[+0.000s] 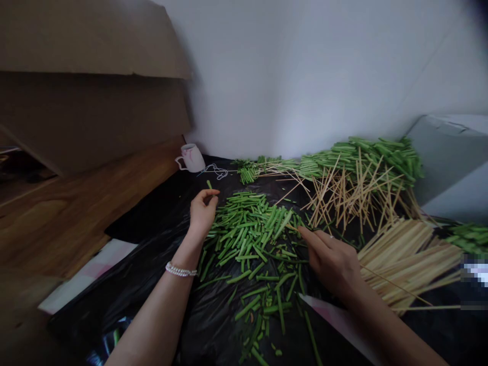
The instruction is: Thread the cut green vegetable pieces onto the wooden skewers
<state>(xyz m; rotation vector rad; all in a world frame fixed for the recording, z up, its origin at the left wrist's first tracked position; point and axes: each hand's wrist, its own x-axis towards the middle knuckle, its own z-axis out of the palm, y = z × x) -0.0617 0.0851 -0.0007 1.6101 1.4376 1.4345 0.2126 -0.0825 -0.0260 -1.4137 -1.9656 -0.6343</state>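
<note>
My left hand [203,209], with a beaded bracelet [181,270] on the wrist, pinches a short green bean piece [209,184] that sticks up past the fingertips. Closed around a thin wooden skewer [396,287] is my right hand [333,259]; the skewer's rear end runs back over the forearm. Several bean pieces [281,221] lie side by side at its front end, apparently threaded on it. Between and below both hands spreads a loose pile of cut green beans [244,223] on black plastic sheeting [213,317].
Filled bean skewers [381,157] are heaped at the back right, sticks pointing forward. Bare skewers [412,249] lie right of my right hand. A white mug [192,157] and tangled cord [217,171] sit at the back left, near a cardboard box [95,112]. A pale wall [267,76] stands behind.
</note>
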